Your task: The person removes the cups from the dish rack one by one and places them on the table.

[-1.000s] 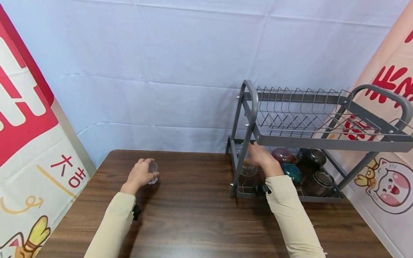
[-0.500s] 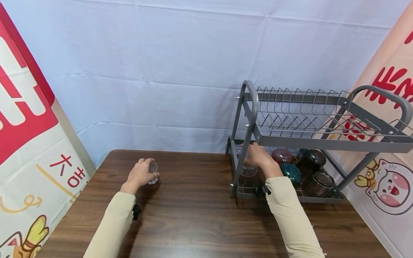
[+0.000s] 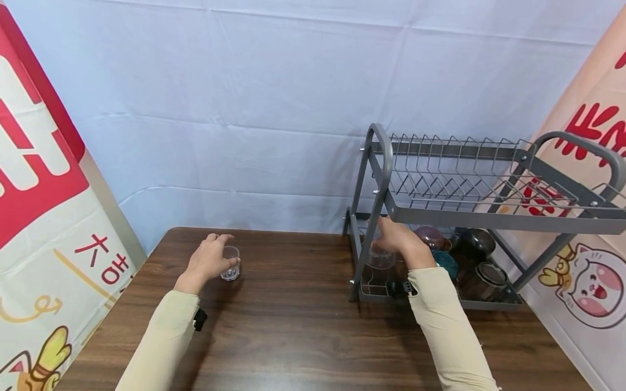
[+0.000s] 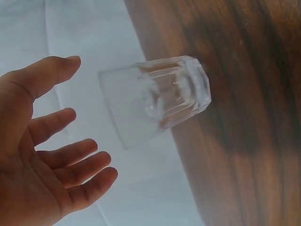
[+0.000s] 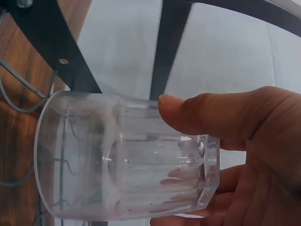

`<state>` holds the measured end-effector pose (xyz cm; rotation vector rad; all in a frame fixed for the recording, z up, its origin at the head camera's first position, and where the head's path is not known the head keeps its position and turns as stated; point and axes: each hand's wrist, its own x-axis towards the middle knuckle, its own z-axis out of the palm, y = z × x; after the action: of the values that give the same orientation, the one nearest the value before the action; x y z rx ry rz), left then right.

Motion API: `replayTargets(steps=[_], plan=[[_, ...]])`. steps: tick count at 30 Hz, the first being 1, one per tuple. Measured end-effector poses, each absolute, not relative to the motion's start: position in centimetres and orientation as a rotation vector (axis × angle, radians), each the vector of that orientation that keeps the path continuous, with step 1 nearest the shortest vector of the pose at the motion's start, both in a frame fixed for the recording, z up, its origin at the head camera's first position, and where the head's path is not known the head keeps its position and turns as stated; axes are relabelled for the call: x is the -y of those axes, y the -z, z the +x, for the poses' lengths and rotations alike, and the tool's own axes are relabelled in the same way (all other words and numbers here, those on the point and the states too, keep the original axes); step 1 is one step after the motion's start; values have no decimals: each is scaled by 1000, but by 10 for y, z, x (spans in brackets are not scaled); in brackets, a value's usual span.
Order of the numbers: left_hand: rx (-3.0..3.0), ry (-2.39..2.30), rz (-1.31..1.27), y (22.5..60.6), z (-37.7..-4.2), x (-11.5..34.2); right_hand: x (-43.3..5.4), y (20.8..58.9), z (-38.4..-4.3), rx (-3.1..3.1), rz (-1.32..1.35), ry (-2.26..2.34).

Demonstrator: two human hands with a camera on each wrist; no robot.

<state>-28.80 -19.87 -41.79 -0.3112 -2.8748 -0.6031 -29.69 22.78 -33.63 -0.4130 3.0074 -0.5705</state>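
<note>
A small clear drinking glass [image 3: 230, 267] with a faceted lower half stands upright on the table at the left. My left hand [image 3: 204, 262] is just beside it, fingers spread and loosely bent. The left wrist view shows a gap between those fingertips and the glass rim [image 4: 113, 110]. On the lower level of the dish rack, my right hand [image 3: 397, 241] grips a second clear glass [image 5: 117, 160] near its base, thumb on one side and fingers on the other. That glass is upside down, its rim close to the shelf wires.
The grey two-tier dish rack [image 3: 489, 217] stands at the right, its upper plate rack overhanging my right hand. A purple cup [image 3: 430, 237], a teal cup [image 3: 447, 264] and dark brown glassware [image 3: 473, 243] share the lower shelf. The wooden table [image 3: 293, 315] meets a pale cloth backdrop behind.
My left hand has let go of the small glass and drawn slightly left, leaving it standing. My right hand stays inside the rack with its glass, shifting only a little.
</note>
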Motion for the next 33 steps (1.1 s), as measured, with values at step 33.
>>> replayTargets(steps=[33], plan=[[2906,376,-336,400,-229,170,-222,319,-243,-3147,-536,422]])
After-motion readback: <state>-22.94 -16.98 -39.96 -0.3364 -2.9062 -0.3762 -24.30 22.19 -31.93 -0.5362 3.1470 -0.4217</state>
